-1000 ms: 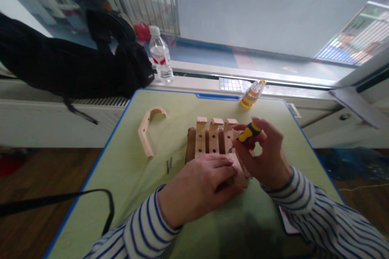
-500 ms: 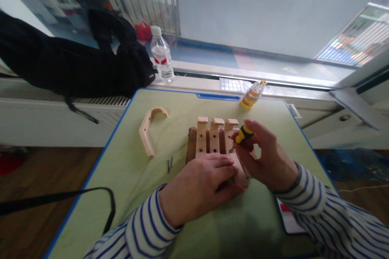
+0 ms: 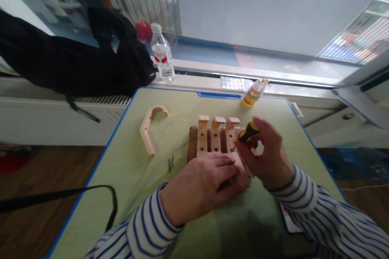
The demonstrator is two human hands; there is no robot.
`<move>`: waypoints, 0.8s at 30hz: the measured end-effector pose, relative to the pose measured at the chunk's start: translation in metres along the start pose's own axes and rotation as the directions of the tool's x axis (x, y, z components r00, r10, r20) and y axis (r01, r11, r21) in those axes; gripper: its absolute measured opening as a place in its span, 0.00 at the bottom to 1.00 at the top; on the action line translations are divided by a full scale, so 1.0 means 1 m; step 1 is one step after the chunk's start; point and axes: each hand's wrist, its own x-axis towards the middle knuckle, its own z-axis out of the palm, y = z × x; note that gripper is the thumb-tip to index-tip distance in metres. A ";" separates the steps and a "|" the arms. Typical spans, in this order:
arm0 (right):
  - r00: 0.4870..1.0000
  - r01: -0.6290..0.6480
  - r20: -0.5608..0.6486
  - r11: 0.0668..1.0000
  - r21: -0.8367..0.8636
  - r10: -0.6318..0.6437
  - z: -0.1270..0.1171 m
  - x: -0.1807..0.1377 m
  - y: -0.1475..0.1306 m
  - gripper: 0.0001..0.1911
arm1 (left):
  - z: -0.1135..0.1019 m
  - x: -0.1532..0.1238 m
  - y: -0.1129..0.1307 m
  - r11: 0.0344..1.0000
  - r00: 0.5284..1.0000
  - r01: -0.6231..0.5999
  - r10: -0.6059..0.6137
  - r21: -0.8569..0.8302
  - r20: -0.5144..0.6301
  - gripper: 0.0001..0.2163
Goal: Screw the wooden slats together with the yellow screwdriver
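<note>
Screwdriver (image 3: 249, 131), shifted slightly rightward: grasped by right hand (image 3: 269, 154), long axis slanting down-left toward third wooden hook (image 3: 230, 134) from left. Left hand (image 3: 202, 184): across its near end, fingers' grip unclear.

The pale green, blue-rimmed surface (image 3: 179, 125) carries a brown wooden board (image 3: 192, 142) bearing pale wooden hooks (image 3: 215, 135); leftward, two thin grey screws (image 3: 170, 164) and a loose pale wooden hook (image 3: 146, 129); near the far edge, a clear, yellow-based tapered container (image 3: 254, 93).

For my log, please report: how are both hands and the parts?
Left hand across wooden hooks, partly hiding them. Right hand holding screwdriver. Loose hook and screws lying aside.
</note>
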 end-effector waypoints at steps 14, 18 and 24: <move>0.986 -0.163 0.069 0.973 0.166 0.153 0.001 -0.003 -0.007 0.35 | 0.000 -0.001 0.000 1.000 1.000 -0.004 0.004 0.002 -0.021 0.12; 0.979 -0.137 0.169 0.979 0.153 0.111 -0.010 0.000 -0.008 0.37 | 0.000 -0.001 0.000 1.000 1.000 0.009 -0.009 0.005 -0.023 0.12; 0.967 -0.076 0.249 0.994 0.082 0.054 -0.019 0.002 0.000 0.37 | 0.001 0.000 0.000 1.000 1.000 -0.003 0.004 0.016 -0.009 0.13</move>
